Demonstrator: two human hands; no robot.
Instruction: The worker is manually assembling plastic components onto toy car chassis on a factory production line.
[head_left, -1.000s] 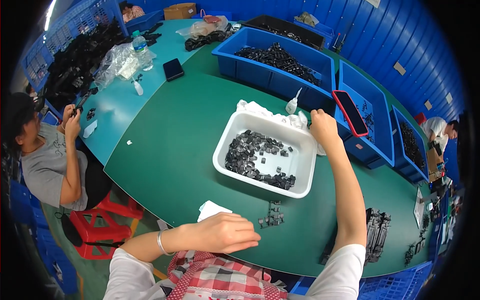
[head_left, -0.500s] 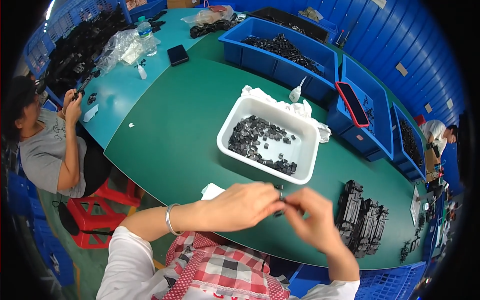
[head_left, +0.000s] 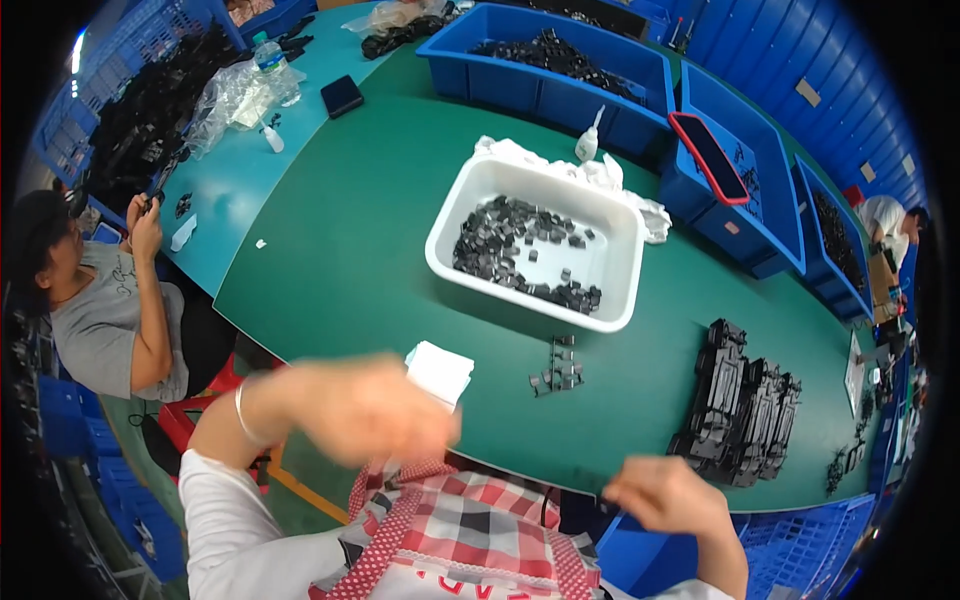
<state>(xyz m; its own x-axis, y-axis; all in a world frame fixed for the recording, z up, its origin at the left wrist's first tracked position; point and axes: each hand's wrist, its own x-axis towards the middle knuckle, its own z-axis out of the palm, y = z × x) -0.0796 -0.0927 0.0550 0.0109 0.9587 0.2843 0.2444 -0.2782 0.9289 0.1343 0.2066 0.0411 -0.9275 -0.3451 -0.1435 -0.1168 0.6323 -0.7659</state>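
My left hand [head_left: 375,410] is smeared by motion at the front edge of the green table, beside a stack of white paper [head_left: 440,375]. Its fingers are too blurred to read. My right hand [head_left: 665,495] is over the front edge near a blue crate, its fingers curled together; whatever they hold, if anything, I cannot make out. Between and beyond the hands, a black plastic sprue with small parts [head_left: 558,370] lies on the table. Behind it stands a white tub [head_left: 535,315] with many small black pieces [head_left: 500,240] in it.
Black moulded frames [head_left: 745,405] lie side by side at the right. Blue bins [head_left: 545,95] of black parts line the back, a red-edged phone [head_left: 710,158] resting on one. A small squeeze bottle [head_left: 588,140] stands behind the tub. A co-worker [head_left: 110,310] sits at the left.
My hands were together over the sprue parts. They have moved apart, the left one to the left and the right one toward the near right edge, uncovering the sprue and paper.
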